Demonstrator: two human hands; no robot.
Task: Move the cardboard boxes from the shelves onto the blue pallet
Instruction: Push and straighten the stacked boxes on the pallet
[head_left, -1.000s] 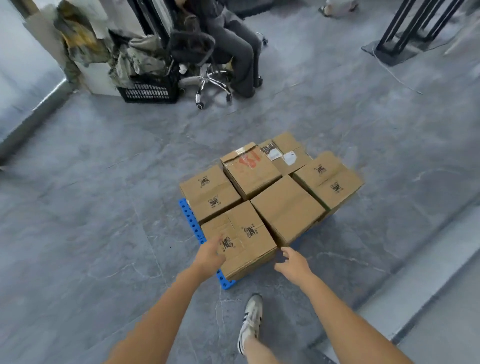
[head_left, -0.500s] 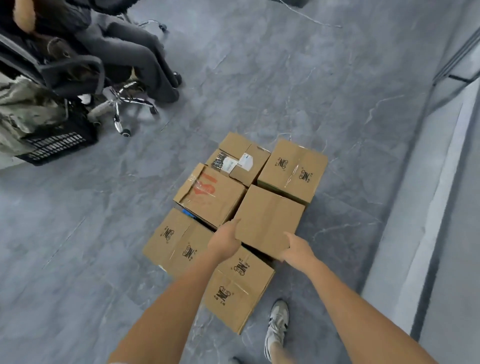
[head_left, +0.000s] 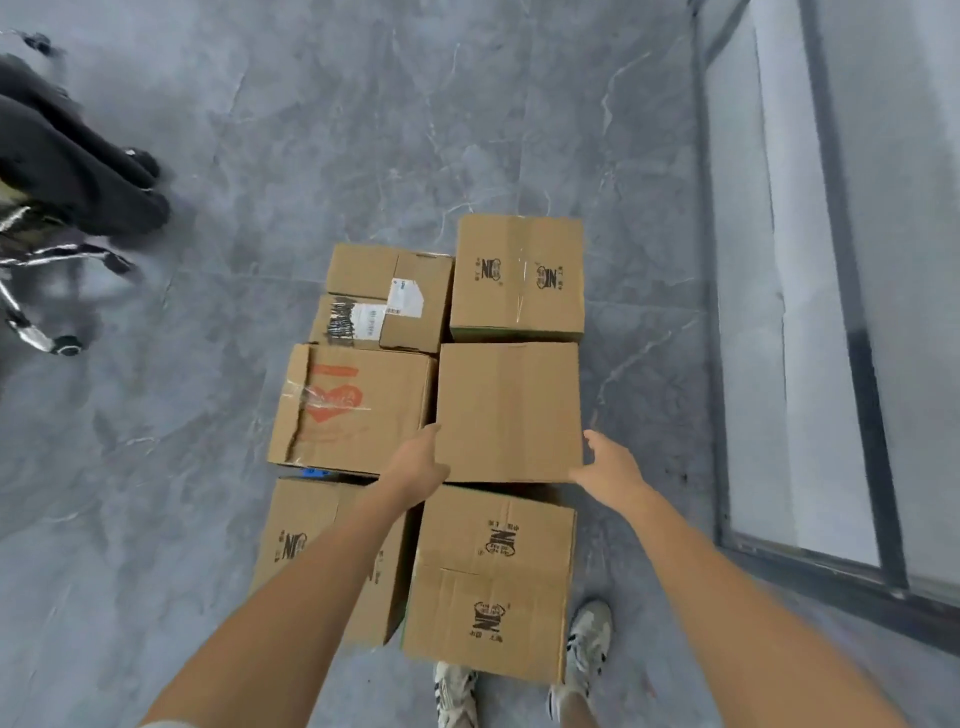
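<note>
Several cardboard boxes sit packed together on the floor, almost hiding the blue pallet, of which only a sliver shows between two boxes. A plain unmarked box lies in the middle right. My left hand presses on its near left corner and my right hand on its near right corner, fingers spread along the sides. To its left is a box with a red heart. Behind stand a labelled box and a printed box. Two printed boxes lie nearest me.
A seated person's dark legs and an office chair base are at the left. A glass wall with a dark frame runs along the right. My two shoes stand just behind the nearest box. Grey tiled floor surrounds the stack.
The view has swung round and come closer above the boxes. My hands have moved from the nearest box to the sides of the plain box, now gripping its near corners.
</note>
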